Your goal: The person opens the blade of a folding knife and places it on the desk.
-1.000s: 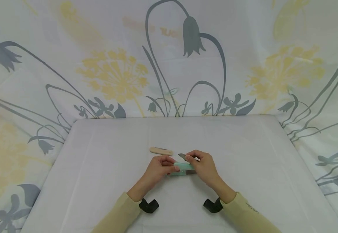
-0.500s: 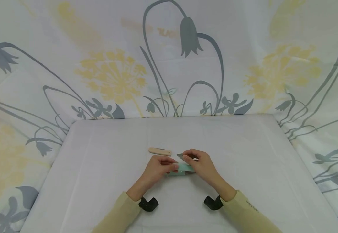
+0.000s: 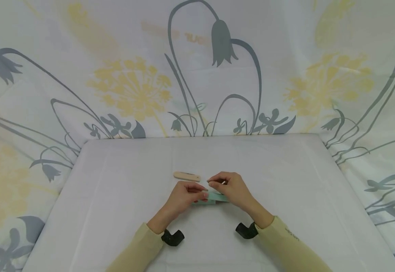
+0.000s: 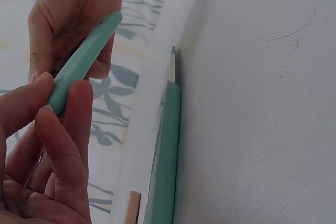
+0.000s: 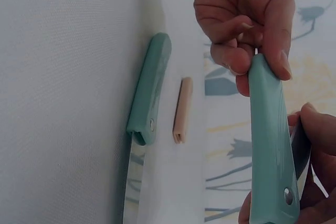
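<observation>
A mint-green folding knife (image 5: 269, 140) is held above the table between both hands. My left hand (image 3: 182, 197) pinches one end of its handle between thumb and fingers. At the pivot end, my right hand (image 3: 235, 189) grips the knife, thumb and fingers on the dark blade (image 5: 300, 148), which stands partly out of the handle. Below lies a second mint-green folding knife (image 4: 166, 161) on the table, its shiny blade (image 5: 134, 179) out. Fingers hide much of the held knife in the head view.
A beige folding knife (image 3: 186, 176) lies folded on the white table (image 3: 132, 170), just beyond the left hand. Flower-printed curtains (image 3: 197, 75) enclose the table at the back and sides. Black wrist-worn pieces (image 3: 172, 238) sit at both cuffs.
The blade tip that showed beyond the right fingers in the head view is now out of sight. The right fingers have shifted slightly up, and the held handle shows a narrower side.
</observation>
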Demonstrator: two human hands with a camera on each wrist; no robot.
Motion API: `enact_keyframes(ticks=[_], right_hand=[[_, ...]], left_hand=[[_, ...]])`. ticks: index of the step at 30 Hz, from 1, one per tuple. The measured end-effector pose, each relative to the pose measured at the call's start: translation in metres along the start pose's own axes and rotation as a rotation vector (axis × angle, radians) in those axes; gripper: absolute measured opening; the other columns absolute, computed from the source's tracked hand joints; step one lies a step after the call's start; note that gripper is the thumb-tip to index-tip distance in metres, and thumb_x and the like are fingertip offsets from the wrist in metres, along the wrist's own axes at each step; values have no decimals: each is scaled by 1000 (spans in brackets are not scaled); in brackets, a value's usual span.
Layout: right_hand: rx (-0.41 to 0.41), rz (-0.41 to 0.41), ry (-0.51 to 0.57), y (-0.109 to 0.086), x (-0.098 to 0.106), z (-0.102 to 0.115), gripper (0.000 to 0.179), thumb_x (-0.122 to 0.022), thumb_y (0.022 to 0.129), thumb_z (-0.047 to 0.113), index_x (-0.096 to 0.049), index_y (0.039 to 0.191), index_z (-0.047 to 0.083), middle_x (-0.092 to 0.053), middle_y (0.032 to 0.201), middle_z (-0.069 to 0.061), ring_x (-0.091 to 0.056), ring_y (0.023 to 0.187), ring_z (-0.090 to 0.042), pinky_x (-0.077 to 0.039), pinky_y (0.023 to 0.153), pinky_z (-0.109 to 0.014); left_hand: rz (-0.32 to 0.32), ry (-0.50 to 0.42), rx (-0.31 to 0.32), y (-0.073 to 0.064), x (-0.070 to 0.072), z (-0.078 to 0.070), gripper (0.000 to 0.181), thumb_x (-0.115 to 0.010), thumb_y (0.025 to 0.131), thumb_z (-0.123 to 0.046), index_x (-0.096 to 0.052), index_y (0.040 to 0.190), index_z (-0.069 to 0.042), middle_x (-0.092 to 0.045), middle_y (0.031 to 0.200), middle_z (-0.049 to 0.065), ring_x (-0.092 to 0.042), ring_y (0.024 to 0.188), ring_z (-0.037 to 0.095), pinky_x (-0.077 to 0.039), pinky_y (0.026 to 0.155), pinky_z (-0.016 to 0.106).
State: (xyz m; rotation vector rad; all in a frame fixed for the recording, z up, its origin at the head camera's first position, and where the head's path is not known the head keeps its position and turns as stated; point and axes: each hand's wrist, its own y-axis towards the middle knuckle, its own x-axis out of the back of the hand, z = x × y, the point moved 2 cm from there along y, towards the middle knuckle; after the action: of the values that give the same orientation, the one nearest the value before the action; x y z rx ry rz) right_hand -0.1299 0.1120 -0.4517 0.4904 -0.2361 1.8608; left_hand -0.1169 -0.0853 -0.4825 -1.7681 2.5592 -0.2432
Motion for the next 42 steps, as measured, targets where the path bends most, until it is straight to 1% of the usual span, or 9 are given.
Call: enact_keyframes(ticks=[4, 11, 16, 20, 25, 30, 34, 39, 42], right_hand=[[-4, -7, 5, 1, -1, 0, 14, -73, 93, 19, -77, 100, 9, -71, 90, 7, -60, 75, -17, -48, 65, -30], [-4, -57, 5, 0, 1, 0, 11, -71, 94, 15, -76, 100, 8, -71, 88, 5, -59, 74, -16, -49, 67, -30], [-10, -106, 25, 1, 5, 1, 8, -72, 92, 11, -76, 99, 9, -70, 86, -1, -60, 74, -17, -49, 68, -29], [-24, -131, 30, 2, 10, 0, 13, -72, 92, 10, -75, 104, 5, -68, 86, -4, -60, 77, -15, -46, 67, -25], [-43, -142, 49, 1, 18, -5, 21, -69, 94, 10, -73, 113, 2, -70, 97, -10, -58, 78, -19, -48, 65, -24], [-129, -149, 124, -1, 27, -9, 21, -68, 95, 10, -70, 113, 0, -68, 102, -11, -62, 84, -25, -54, 70, -29], [-191, -156, 213, -5, 33, -12, 20, -67, 96, 8, -66, 113, -3, -63, 103, -13, -63, 92, -33, -56, 73, -30], [-222, -154, 303, -8, 35, -18, 22, -65, 96, 4, -60, 113, -8, -60, 104, -14, -63, 92, -22, -57, 75, -31], [-242, -152, 360, -10, 36, -23, 25, -64, 97, 3, -56, 116, -12, -59, 105, -14, -63, 91, -20, -58, 76, -33]], left_hand=[[-3, -8, 0, 0, 1, 0, 17, -74, 89, -8, -74, 102, 3, -75, 85, 12, -71, 86, 40, -52, 69, 35], [-5, -37, -22, -2, 1, -4, 20, -76, 88, -9, -74, 103, 5, -75, 88, 13, -72, 84, 36, -56, 80, 43], [-15, -19, -9, -3, 0, -5, 21, -75, 90, -13, -74, 104, 3, -75, 88, 11, -73, 83, 30, -56, 76, 40], [-18, -25, -2, -4, 2, -5, 21, -75, 90, -12, -75, 105, 2, -75, 91, 11, -74, 82, 26, -55, 75, 39], [-31, -46, 3, -5, 3, -2, 21, -74, 90, -11, -74, 106, 2, -75, 94, 11, -74, 82, 24, -53, 72, 33], [-50, -67, 19, -6, 3, 1, 21, -75, 90, -12, -74, 106, 2, -75, 95, 10, -74, 82, 23, -53, 70, 32], [-65, -61, 5, -7, 6, 2, 20, -75, 90, -12, -74, 105, 0, -75, 94, 9, -74, 82, 23, -53, 69, 33], [-80, -62, -2, -9, 9, 2, 21, -74, 90, -12, -74, 106, 1, -75, 92, 8, -74, 82, 23, -51, 67, 31], [-91, -65, -1, -11, 11, 1, 23, -74, 91, -11, -72, 108, 3, -75, 92, 10, -74, 84, 28, -50, 66, 30]])
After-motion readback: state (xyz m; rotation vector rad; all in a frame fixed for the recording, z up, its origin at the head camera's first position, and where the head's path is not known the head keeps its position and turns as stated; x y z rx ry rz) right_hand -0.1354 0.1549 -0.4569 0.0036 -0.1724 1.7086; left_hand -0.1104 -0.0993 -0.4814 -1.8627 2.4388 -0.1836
